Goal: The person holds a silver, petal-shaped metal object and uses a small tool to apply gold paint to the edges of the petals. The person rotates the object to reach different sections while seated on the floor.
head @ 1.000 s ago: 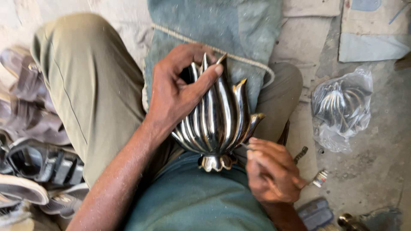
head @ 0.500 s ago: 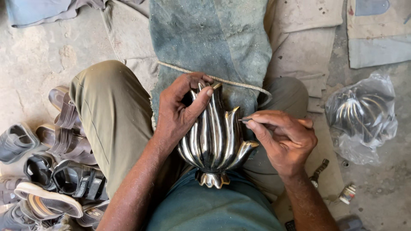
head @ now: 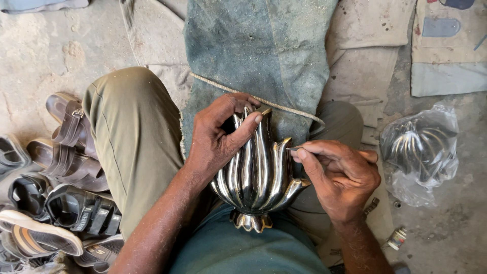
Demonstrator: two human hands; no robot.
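A shiny fluted metal piece [head: 256,175], shaped like a lotus bud with pointed petal tips and a small brass-coloured base, rests in my lap. My left hand [head: 219,138] grips its upper left side, thumb over a petal tip. My right hand [head: 339,175] pinches a thin pointed metal tool [head: 293,148], whose tip touches a petal on the right side of the piece. I sit with my knees bent, in khaki trousers [head: 133,142] and a teal shirt.
A blue-grey cloth with a cord edge [head: 258,56] lies over my legs and the floor. Several sandals [head: 56,198] lie at the left. A similar metal piece in a clear plastic bag [head: 420,149] sits at the right, near small metal bits [head: 395,238].
My right hand has risen from beside the base to the piece's right petals, bringing the tool tip onto one. The view has shifted, showing more sandals at the left.
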